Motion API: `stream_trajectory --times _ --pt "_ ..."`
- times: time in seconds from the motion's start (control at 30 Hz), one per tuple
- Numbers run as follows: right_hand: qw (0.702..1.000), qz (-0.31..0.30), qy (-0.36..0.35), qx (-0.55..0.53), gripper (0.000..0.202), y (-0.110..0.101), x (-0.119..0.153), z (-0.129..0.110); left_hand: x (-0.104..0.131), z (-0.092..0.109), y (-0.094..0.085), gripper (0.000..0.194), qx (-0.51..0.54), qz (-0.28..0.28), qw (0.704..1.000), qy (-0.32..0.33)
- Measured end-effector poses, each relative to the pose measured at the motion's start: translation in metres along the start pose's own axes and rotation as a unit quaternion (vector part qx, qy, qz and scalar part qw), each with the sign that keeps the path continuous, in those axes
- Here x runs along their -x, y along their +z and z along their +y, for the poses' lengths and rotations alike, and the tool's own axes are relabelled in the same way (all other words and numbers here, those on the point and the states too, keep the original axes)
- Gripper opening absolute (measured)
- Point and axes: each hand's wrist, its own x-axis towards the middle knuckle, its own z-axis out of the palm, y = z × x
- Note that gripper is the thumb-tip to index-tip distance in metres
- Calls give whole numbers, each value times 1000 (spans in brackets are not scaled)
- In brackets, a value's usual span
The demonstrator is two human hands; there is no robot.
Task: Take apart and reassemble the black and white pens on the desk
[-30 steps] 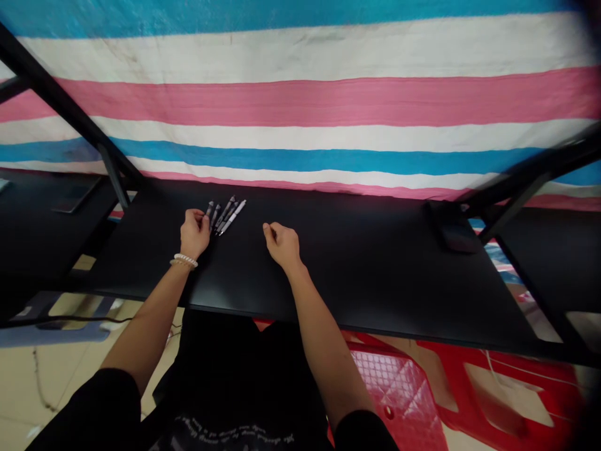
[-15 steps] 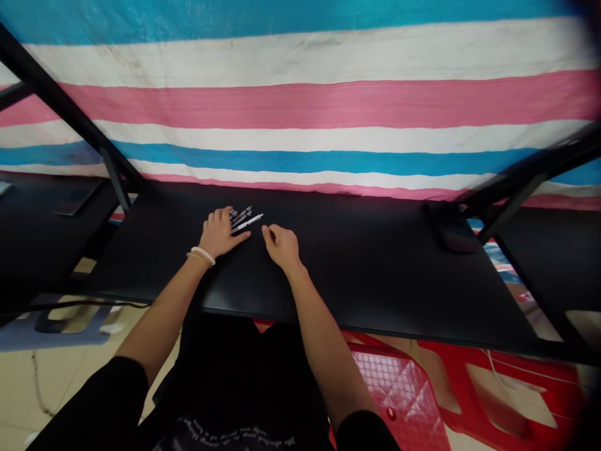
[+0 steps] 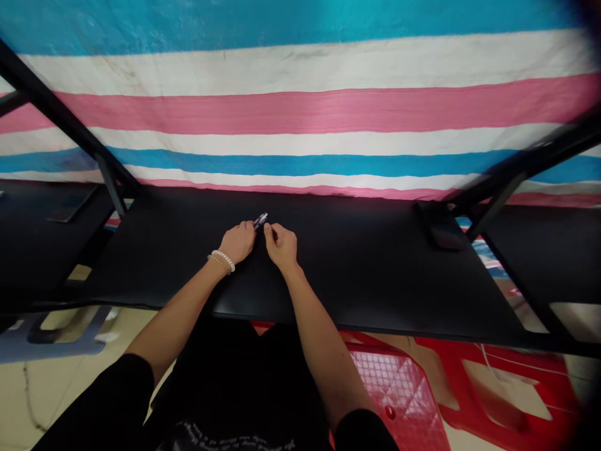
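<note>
Several pens are bunched together, their ends poking out past the fingers of my left hand, which is closed round them on the black table. A white beaded bracelet circles the left wrist. Just right of the pen ends is my right hand, its fingers curled and the thumb close to the index finger. Whatever lies between those fingertips, if anything, is too small to make out.
A dark flat object lies at the table's right side, near a black metal brace. Striped sheeting hangs behind the table. A red stool stands below the front edge, and a phone-like slab is at far left.
My left hand has moved right and closed round the pens, which were spread under its open fingers. The pens are now bunched beside my right hand, which has hardly moved.
</note>
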Motion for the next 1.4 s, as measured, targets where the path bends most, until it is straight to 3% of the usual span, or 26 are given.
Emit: stream_trajectory --times 0.1,0.23,0.33,0.43,0.6,0.93,1.1,1.2,1.4 --pt "998 17 18 -57 43 0 1 0 -4 -5 -12 23 72 24 997 -22" --pt "977 -94 -35 -190 21 5 6 -4 -5 0 -29 39 257 120 956 -77" --pt "956 -179 -70 -222 52 13 9 -7 -3 16 -31 41 288 191 938 -34" --pt "952 -184 -69 -233 53 19 8 -5 1 33 -20 42 297 225 928 12" --pt "954 -142 -67 -257 32 24 6 3 3 38 3 48 281 235 930 41" --pt "965 -160 -73 -197 38 21 7 -1 8 27 20 40 282 300 910 42" --pt "967 -171 -65 -175 42 22 6 -1 9 26 18 40 300 297 906 -1" --pt "967 -170 -81 -174 38 21 6 -4 10 27 14 36 295 279 913 -35" --pt "969 -171 -78 -162 29 18 7 -9 14 31 11 30 295 294 908 -54"
